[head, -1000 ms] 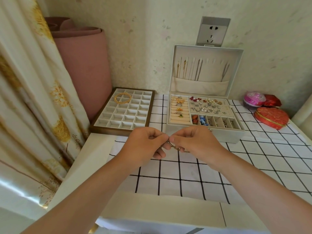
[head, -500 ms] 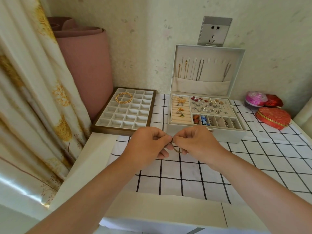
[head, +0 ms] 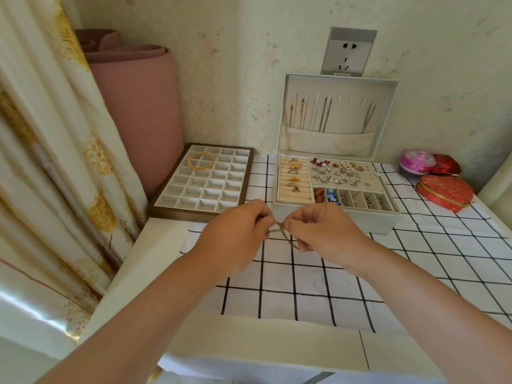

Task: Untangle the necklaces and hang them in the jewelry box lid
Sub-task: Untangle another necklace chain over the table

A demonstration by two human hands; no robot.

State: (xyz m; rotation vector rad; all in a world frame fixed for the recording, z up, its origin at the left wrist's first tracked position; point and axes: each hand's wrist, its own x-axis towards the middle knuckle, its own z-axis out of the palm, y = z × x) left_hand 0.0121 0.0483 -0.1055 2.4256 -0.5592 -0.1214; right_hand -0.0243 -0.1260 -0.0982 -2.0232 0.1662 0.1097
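A thin metal necklace chain [head: 282, 231] stretches between my two hands above the checked cloth, just in front of the jewelry box. My left hand [head: 238, 234] pinches one part of the chain and my right hand [head: 321, 231] pinches the other, fingertips almost touching. The white jewelry box [head: 385, 225] stands open behind them. Its upright lid [head: 388, 112] has several chains hanging from hooks above a fabric pocket. Part of the chain is hidden behind my fingers.
A brown tray [head: 155, 210] of small compartments with gold bangles [head: 201, 160] sits left of the box. A rolled pink mat [head: 138, 106] and a curtain [head: 55, 162] stand at the left. Red boxes [head: 446, 192] and a pink box [head: 415, 160] lie at the right. A wall socket [head: 348, 52] is above the lid.
My hands have parted slightly, and a short length of chain now shows between them, drooping toward my right hand. The view has tilted a little.
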